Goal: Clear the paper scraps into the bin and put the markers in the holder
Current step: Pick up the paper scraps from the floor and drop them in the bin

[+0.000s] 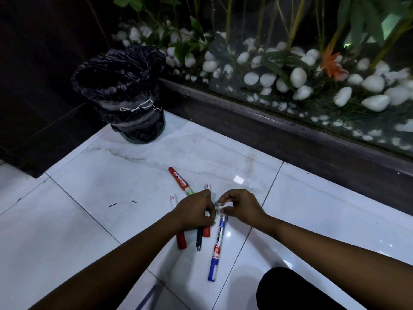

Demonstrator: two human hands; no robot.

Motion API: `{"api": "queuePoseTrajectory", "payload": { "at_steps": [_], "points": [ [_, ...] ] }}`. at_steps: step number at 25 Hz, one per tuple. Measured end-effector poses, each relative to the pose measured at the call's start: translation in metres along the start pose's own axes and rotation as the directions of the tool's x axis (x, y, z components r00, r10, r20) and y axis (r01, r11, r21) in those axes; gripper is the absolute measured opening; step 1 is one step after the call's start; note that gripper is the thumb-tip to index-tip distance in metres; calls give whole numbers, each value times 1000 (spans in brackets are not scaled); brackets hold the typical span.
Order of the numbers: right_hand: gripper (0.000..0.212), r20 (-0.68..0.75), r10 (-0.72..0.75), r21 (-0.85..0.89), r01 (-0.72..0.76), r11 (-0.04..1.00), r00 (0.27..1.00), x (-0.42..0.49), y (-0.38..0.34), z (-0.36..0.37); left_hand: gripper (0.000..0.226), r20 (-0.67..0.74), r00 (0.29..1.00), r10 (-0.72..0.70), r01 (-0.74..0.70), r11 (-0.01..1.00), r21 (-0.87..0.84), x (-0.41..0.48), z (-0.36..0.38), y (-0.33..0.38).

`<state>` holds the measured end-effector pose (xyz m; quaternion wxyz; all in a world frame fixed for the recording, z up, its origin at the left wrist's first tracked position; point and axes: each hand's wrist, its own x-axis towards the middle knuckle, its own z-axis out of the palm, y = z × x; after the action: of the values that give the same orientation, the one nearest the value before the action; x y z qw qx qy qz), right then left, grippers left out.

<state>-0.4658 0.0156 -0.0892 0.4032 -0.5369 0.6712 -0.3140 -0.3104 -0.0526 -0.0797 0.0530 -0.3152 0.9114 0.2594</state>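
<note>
Dim scene overall, cool white cast. Glossy floor tiles (pixel 93 220) are the brightest area, with small specular glare spots near the lower right and one pale reflection patch (pixel 238 179). Upper left wall (pixel 33 74) nearly black, no detail. Bin bag (pixel 118 86) shows faint sheen. Wide-angle bending at edges. White pebbles (pixel 298 77) behind glass look soft, slightly smeared. Both hands cast short soft shadows.

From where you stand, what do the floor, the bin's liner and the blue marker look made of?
Floor: glossy white tile, likely ceramic or marble-look, with grout lines and reflections. Bin's liner: thin black plastic film, crinkled and shiny. Blue marker: smooth plastic barrel, seemingly, with a printed label.
</note>
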Motion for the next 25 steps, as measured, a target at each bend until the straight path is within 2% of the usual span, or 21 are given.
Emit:
{"api": "queuePoseTrajectory", "payload": {
  "at_steps": [2,3,5,6,8,9,10,12,15,17,19,20,22,23,25],
  "points": [
    [14,9,-10,32,10,999,1000,1,-2,-1,9,-24,1000,-18,17,999,-28,1,4,2],
    [14,18,-5,56,4,998,1000,2,-4,-2,5,-53,998,-45,40,994,-106,1,3,2],
    [17,32,58,172,-63,983,998,3,-12,-5,10,-145,974,-172,108,923,-370,3,-9,-1],
    [18,45,115,288,-123,950,992,3,-19,-7,18,-175,948,-264,134,835,-534,3,-19,-4],
    [16,92,245,591,-251,766,965,6,-40,-7,23,-202,884,-422,115,614,-781,-2,-39,-7],
    [16,119,291,716,-285,638,949,11,-52,-5,21,-233,858,-457,73,557,-827,-6,-49,-6],
    [18,142,324,787,-305,536,935,18,-64,-3,20,-289,838,-463,27,564,-825,-10,-57,-6],
    [20,225,342,854,-354,381,912,33,-92,3,20,-434,796,-422,-37,682,-730,-16,-73,-4],
    [15,340,282,879,-410,243,897,50,-132,10,11,-608,683,-405,-55,801,-596,-24,-92,-11],
    [20,352,253,886,-408,221,901,60,-150,11,8,-653,644,-398,-81,814,-575,-29,-107,-19],
    [30,349,229,882,-401,249,909,74,-172,12,9,-720,603,-345,-122,851,-510,-37,-125,-30],
    [31,328,219,886,-379,267,919,84,-185,12,9,-770,556,-313,-145,876,-460,-41,-136,-34],
    [33,281,182,913,-321,254,942,102,-217,11,6,-860,401,-317,-199,886,-419,-45,-165,-44],
    [34,263,164,923,-297,244,951,111,-237,10,5,-871,323,-370,-237,859,-453,-45,-184,-49],
    [34,248,125,935,-272,228,961,129,-268,6,6,-818,257,-514,-332,748,-574,-44,-217,-57]
  ]
}}
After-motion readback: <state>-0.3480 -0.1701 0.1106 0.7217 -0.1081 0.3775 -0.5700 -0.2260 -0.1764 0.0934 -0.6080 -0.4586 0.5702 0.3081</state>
